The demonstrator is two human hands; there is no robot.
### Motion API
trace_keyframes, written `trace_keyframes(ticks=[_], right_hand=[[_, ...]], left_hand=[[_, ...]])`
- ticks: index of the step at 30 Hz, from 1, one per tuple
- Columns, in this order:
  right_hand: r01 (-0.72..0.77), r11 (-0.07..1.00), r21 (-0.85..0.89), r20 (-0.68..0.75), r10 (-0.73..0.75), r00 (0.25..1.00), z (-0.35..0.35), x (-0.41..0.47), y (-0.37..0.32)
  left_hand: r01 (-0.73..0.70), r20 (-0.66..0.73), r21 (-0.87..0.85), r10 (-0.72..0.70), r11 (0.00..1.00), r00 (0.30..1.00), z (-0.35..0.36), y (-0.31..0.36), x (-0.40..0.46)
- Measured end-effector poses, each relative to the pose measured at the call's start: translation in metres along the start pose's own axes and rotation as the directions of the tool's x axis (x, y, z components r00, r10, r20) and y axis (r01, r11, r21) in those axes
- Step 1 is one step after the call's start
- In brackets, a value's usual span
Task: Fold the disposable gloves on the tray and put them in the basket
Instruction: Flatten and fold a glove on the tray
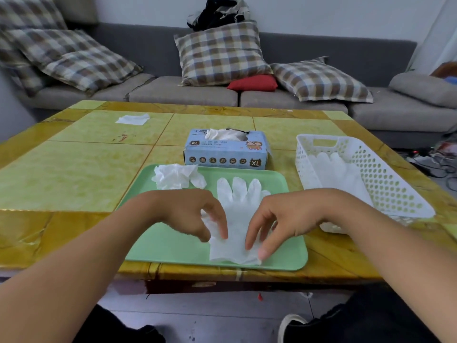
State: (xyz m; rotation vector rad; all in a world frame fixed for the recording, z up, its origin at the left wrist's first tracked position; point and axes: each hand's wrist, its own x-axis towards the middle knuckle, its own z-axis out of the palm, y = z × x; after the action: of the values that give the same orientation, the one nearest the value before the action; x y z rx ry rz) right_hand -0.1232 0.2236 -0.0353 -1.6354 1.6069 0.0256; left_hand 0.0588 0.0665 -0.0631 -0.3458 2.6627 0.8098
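A white disposable glove [238, 211] lies flat on the green tray [170, 251], fingers pointing away from me. My left hand [195, 214] presses fingertips on the glove's left side near the cuff. My right hand [279, 224] does the same on the right side, thumb near the cuff corner. A crumpled white glove [176, 177] sits at the tray's far left corner. The white perforated basket [385, 184] stands right of the tray, with a flat white glove [338, 174] inside.
A blue glove box [226, 153] marked XL stands just beyond the tray, a glove sticking out of its top. A white tissue [133, 119] lies at the table's far left. Behind the yellow-green table is a grey sofa with plaid cushions.
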Motion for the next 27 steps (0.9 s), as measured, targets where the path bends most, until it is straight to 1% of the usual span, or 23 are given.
trace_keyframes(ticks=[1, 2, 3, 5, 6, 7, 8, 10, 12, 14, 16, 17, 18, 19, 20, 21, 22, 23, 24, 25, 26, 27], right_hand=[[-0.007, 0.999, 0.031, -0.055, 0.009, 0.998, -0.005, -0.001, 0.002], [-0.019, 0.998, 0.061, -0.165, 0.029, 0.986, -0.010, 0.001, 0.007], [-0.050, 0.996, 0.076, -0.304, 0.071, 0.950, -0.014, 0.006, 0.014], [-0.178, 0.982, 0.061, -0.555, 0.182, 0.812, -0.019, 0.025, 0.029], [-0.261, 0.964, 0.051, -0.623, 0.235, 0.746, -0.020, 0.037, 0.037], [-0.335, 0.940, 0.062, -0.650, 0.293, 0.701, -0.020, 0.048, 0.043], [-0.389, 0.917, 0.086, -0.653, 0.347, 0.673, -0.020, 0.058, 0.049], [-0.429, 0.897, 0.110, -0.647, 0.392, 0.654, -0.021, 0.073, 0.059], [-0.401, 0.905, 0.140, -0.640, 0.392, 0.661, -0.023, 0.082, 0.063], [-0.360, 0.913, 0.189, -0.625, 0.395, 0.673, -0.023, 0.087, 0.062], [-0.352, 0.914, 0.201, -0.642, 0.394, 0.657, -0.022, 0.091, 0.063], [-0.350, 0.914, 0.206, -0.661, 0.394, 0.639, -0.023, 0.092, 0.063], [-0.352, 0.913, 0.207, -0.677, 0.394, 0.622, -0.024, 0.092, 0.064], [-0.361, 0.911, 0.201, -0.686, 0.394, 0.612, -0.025, 0.093, 0.065], [-0.373, 0.908, 0.191, -0.690, 0.395, 0.606, -0.027, 0.092, 0.065], [-0.381, 0.907, 0.179, -0.704, 0.388, 0.595, -0.029, 0.091, 0.063], [-0.375, 0.912, 0.165, -0.732, 0.368, 0.574, -0.031, 0.091, 0.059], [-0.349, 0.925, 0.152, -0.770, 0.332, 0.545, -0.033, 0.091, 0.054], [-0.306, 0.942, 0.138, -0.803, 0.287, 0.522, -0.035, 0.092, 0.047], [-0.256, 0.959, 0.125, -0.821, 0.245, 0.516, -0.036, 0.094, 0.040], [-0.206, 0.972, 0.115, -0.827, 0.208, 0.523, -0.035, 0.098, 0.031], [-0.166, 0.980, 0.109, -0.821, 0.183, 0.541, -0.033, 0.102, 0.024]], left_hand=[[0.011, -0.028, -0.041, -0.012, 0.999, 1.000, -0.001, 0.000, 0.002], [0.022, -0.091, -0.070, -0.028, 0.997, 0.995, -0.001, -0.001, 0.005], [0.044, -0.184, -0.056, -0.053, 0.997, 0.982, -0.001, -0.002, 0.010], [0.161, -0.403, 0.095, -0.110, 0.982, 0.909, 0.000, -0.010, 0.023], [0.239, -0.473, 0.152, -0.142, 0.959, 0.869, 0.002, -0.013, 0.030], [0.295, -0.511, 0.166, -0.174, 0.941, 0.842, 0.004, -0.016, 0.036], [0.326, -0.515, 0.143, -0.211, 0.934, 0.831, 0.005, -0.019, 0.041], [0.341, -0.487, 0.108, -0.249, 0.934, 0.837, 0.007, -0.024, 0.051], [0.341, -0.467, 0.124, -0.248, 0.932, 0.849, 0.006, -0.026, 0.057], [0.317, -0.453, 0.096, -0.242, 0.943, 0.858, 0.006, -0.028, 0.061], [0.289, -0.451, 0.036, -0.242, 0.957, 0.859, 0.005, -0.028, 0.061], [0.265, -0.482, -0.003, -0.233, 0.964, 0.844, 0.003, -0.027, 0.060], [0.243, -0.541, -0.047, -0.229, 0.969, 0.809, -0.001, -0.027, 0.057], [0.229, -0.618, -0.093, -0.237, 0.969, 0.749, -0.008, -0.028, 0.052], [0.234, -0.698, -0.127, -0.254, 0.964, 0.669, -0.017, -0.030, 0.045], [0.271, -0.759, -0.135, -0.275, 0.953, 0.590, -0.026, -0.036, 0.037], [0.351, -0.779, -0.121, -0.308, 0.928, 0.547, -0.034, -0.045, 0.029], [0.444, -0.748, -0.095, -0.358, 0.891, 0.559, -0.038, -0.056, 0.023], [0.518, -0.671, -0.072, -0.426, 0.852, 0.607, -0.038, -0.066, 0.019], [0.554, -0.590, -0.061, -0.478, 0.830, 0.651, -0.035, -0.076, 0.016], [0.557, -0.538, -0.082, -0.507, 0.827, 0.673, -0.029, -0.084, 0.014], [0.533, -0.542, -0.124, -0.507, 0.837, 0.670, -0.025, -0.091, 0.015]])
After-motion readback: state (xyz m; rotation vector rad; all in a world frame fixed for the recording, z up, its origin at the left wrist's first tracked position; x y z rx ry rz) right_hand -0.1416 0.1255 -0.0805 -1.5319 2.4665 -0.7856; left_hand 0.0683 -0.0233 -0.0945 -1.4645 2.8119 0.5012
